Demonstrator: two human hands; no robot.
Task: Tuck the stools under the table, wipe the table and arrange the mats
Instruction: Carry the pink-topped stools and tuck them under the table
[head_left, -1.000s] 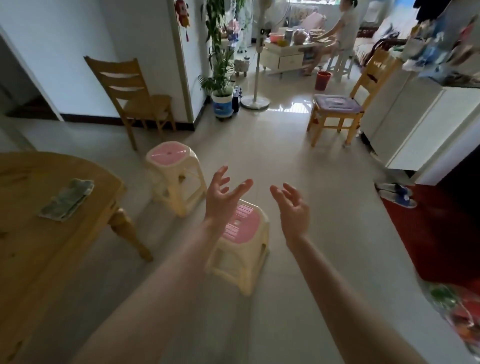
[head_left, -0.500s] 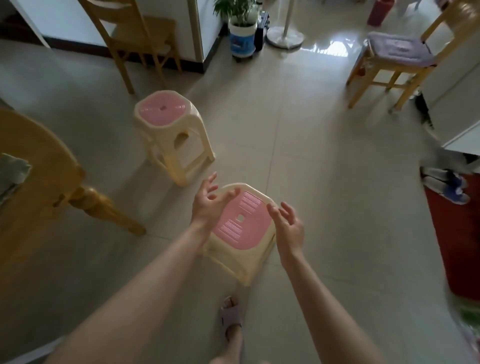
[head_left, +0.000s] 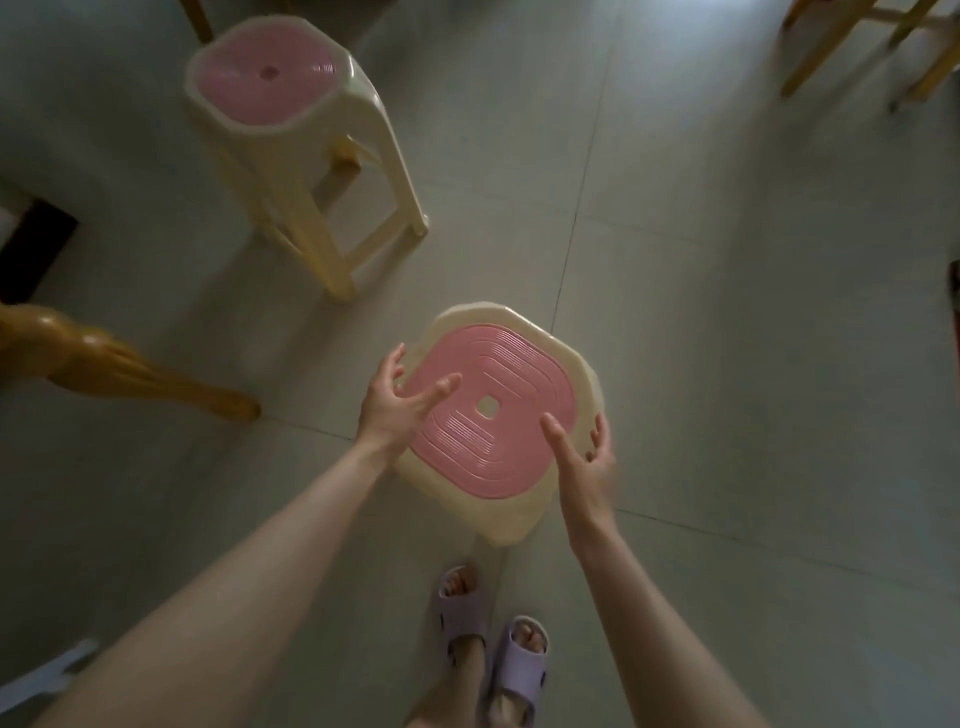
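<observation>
A cream plastic stool with a pink ribbed seat (head_left: 498, 415) stands on the floor right in front of me, seen from above. My left hand (head_left: 397, 405) hovers at its left rim, fingers spread, thumb over the pink seat. My right hand (head_left: 582, 462) hovers at its right rim, fingers spread and holding nothing. A second cream and pink stool (head_left: 291, 130) stands further off at the upper left. One curved wooden leg of the table (head_left: 104, 369) shows at the left; the tabletop and mats are out of view.
Legs of a wooden chair (head_left: 872, 41) stand at the top right. My feet in lilac slippers (head_left: 493, 639) are just behind the near stool. Grey floor tiles spread to the right. A dark red edge (head_left: 955, 291) shows at the far right.
My view has tipped steeply down and closer to the near stool. Both hands have dropped from in front of me to either side of its seat, still holding nothing.
</observation>
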